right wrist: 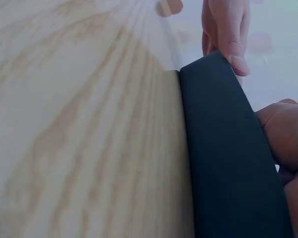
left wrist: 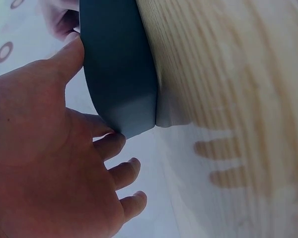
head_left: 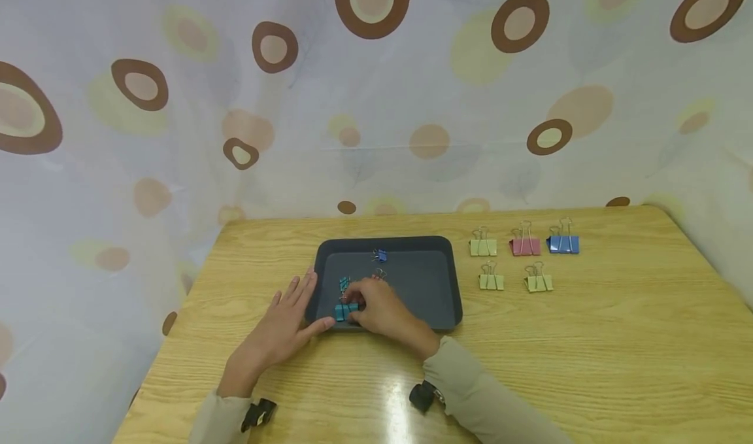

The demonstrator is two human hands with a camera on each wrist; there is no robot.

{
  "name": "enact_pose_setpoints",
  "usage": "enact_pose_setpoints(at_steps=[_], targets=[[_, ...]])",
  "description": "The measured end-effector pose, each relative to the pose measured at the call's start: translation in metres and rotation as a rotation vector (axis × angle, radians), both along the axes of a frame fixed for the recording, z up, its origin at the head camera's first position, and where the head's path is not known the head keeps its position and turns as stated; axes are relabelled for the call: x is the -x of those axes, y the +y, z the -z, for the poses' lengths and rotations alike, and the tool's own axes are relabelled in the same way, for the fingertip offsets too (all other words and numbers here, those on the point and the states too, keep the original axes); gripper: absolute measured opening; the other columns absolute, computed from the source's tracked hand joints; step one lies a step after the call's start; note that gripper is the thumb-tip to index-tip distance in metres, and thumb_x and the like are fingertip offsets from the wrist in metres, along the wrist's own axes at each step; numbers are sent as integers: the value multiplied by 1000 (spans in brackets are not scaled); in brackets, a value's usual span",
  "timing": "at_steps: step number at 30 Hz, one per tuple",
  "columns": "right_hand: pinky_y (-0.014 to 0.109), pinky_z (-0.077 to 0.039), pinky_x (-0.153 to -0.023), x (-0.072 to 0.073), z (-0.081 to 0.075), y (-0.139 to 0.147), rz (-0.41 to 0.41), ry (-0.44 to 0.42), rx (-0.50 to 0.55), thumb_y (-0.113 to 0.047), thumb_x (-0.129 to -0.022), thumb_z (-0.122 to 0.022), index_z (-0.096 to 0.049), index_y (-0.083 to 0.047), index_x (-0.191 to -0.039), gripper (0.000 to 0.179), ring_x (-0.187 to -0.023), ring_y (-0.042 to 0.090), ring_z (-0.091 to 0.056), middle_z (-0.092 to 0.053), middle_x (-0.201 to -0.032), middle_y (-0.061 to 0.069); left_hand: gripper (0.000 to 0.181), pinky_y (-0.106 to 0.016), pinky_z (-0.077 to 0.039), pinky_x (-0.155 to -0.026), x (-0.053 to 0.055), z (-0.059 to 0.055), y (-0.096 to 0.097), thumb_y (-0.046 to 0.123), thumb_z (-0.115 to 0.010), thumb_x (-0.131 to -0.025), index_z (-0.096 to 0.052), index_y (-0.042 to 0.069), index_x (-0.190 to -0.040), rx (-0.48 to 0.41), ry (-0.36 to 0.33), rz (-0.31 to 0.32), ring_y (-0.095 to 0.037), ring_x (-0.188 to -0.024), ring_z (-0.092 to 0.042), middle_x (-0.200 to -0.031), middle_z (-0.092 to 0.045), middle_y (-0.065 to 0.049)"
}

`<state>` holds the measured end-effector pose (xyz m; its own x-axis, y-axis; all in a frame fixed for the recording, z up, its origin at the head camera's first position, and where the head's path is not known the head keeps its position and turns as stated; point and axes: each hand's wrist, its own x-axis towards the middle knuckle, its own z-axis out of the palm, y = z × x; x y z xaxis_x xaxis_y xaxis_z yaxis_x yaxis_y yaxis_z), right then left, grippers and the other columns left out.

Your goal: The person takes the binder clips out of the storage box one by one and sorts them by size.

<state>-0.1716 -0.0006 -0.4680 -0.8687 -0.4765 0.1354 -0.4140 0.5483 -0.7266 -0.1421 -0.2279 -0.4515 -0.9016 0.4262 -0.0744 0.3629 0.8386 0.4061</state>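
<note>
A dark grey tray [head_left: 426, 293] lies on the table with binder clips inside. My left hand [head_left: 279, 329] rests with spread, straight fingers against its near left corner, the thumb on the rim. In the left wrist view, the left hand [left wrist: 54, 144] touches the tray's outer wall [left wrist: 119, 69]. Reaching inside over the near wall, my right hand [head_left: 382, 308] has thumb and fingers curled at a teal binder clip [head_left: 340, 312], seemingly pinching it. Just beyond is a smaller teal binder clip [head_left: 344, 283]. A small blue binder clip [head_left: 381, 256] lies farther back. Another clip's wire handles [head_left: 381, 273] show behind the right hand, its body mostly hidden.
Right of the tray, binder clips stand in two rows: a yellow one [head_left: 483, 248], a pink one [head_left: 525, 246] and a blue one [head_left: 563, 244] behind, two yellow ones [head_left: 491, 282] in front. A patterned curtain [head_left: 400, 91] hangs behind the wooden table [head_left: 618, 339].
</note>
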Motion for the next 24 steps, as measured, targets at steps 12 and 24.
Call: enact_pose_setpoints(at_steps=[12, 24], targets=[[24, -55, -70, -5, -9, 21, 34, -6, 104, -1, -83, -84, -78, -6, -95, 15, -80, 16, -65, -68, -93, 3, 92, -69, -12, -119, -1, 1, -2, 57, -54, -102, -13, 2, -164, -17, 16, -3, -43, -155, -12, -171, -9, -14], [29, -60, -79, -8, -25, 66, 45, -110, 266, -4, -89, -79, -78, -7, -104, 15, -92, 20, -73, -75, -106, 6, 92, -67, -12, -120, -1, -1, 0, 57, -55, -102, -13, 2, -164, -5, 12, -7, -42, -155, -12, -170, -10, -15]])
